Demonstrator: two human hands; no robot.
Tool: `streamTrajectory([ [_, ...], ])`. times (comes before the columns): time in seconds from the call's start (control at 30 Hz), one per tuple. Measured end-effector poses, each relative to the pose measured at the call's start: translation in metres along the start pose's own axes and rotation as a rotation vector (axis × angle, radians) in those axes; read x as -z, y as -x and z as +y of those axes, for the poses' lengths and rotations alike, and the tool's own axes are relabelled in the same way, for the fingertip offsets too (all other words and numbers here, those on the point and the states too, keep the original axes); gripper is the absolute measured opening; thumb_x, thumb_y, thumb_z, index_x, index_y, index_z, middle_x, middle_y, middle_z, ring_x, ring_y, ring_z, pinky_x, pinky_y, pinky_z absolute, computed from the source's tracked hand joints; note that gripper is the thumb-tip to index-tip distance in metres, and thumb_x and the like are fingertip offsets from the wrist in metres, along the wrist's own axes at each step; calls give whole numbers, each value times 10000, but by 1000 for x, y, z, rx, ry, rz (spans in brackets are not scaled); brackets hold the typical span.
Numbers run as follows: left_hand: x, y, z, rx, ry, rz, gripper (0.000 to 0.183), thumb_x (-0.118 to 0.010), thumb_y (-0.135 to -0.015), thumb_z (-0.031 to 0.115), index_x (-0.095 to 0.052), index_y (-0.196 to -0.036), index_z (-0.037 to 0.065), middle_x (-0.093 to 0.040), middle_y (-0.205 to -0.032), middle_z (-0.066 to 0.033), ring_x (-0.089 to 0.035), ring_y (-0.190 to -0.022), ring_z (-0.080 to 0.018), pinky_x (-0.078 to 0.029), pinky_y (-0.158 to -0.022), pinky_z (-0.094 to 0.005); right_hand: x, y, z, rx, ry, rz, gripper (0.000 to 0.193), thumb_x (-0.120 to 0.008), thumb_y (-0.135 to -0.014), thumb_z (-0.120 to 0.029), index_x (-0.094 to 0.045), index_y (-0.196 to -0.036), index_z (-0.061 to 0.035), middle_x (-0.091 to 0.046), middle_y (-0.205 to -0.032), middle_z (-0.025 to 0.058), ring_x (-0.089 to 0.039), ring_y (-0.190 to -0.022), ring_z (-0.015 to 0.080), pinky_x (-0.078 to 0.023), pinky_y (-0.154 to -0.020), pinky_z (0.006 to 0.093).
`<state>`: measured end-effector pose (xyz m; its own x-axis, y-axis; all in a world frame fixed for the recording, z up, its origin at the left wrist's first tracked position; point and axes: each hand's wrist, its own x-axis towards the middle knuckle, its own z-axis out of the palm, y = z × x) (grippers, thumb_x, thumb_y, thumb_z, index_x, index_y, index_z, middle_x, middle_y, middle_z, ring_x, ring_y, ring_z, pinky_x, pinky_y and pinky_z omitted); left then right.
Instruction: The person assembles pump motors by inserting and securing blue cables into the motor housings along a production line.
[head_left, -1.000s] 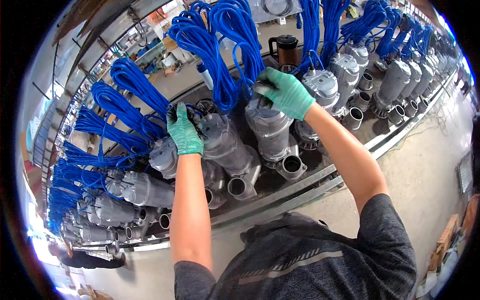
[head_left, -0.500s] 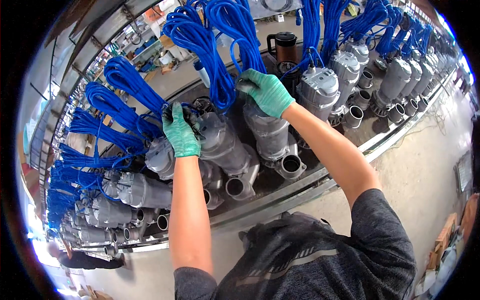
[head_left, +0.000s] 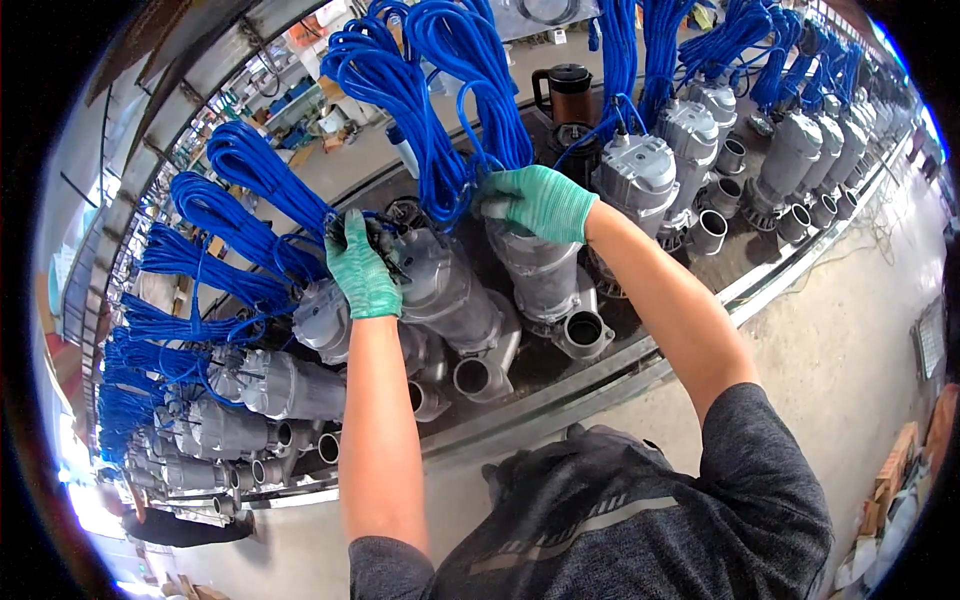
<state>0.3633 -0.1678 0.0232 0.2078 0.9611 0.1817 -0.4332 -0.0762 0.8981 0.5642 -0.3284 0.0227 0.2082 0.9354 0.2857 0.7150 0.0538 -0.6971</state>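
My left hand, in a green knit glove with dark, soiled fingertips, is closed around a clump of small dark parts. It is over the near end of a grey motor pump. My right hand, gloved alike, has its fingers curled at the top of another grey pump, by the foot of a blue cable coil. Whatever those fingers pinch is hidden. A second blue cable coil hangs down between my hands.
More pumps with coiled blue cables line the bench on both sides, such as a grey pump at right. Behind stands a brown jug with a black handle. A person in dark clothes is at the far lower left.
My right hand has come down a little and turned, its fingers now lower against the pump's top. My left hand stays nearly in place, still holding the dark parts.
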Motion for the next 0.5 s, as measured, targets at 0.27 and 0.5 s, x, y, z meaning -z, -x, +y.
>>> streamTrajectory([
  [0.27, 7, -7, -8, -65, -3, -78, 205, -684, -993, 215, -551, -890, 98, -575, -677, -3, -519, -489, -115, -377, -407, -257, -6, -1, 4, 22, 36, 110, 477, -743, -890, -414, -719, -1159, -21, -724, -1071, 223, -689, -973, 395, -540, -891, 424],
  [0.5, 4, -5, -7, -35, 26, -51, 206, -692, -989, 219, -561, -883, 99, -586, -678, -6, -520, -472, -123, -376, -390, -259, 3, -3, 6, 33, 62, -2, 441, -754, -878, -410, -738, -1141, -56, -723, -1055, 226, -685, -965, 401, -536, -894, 429],
])
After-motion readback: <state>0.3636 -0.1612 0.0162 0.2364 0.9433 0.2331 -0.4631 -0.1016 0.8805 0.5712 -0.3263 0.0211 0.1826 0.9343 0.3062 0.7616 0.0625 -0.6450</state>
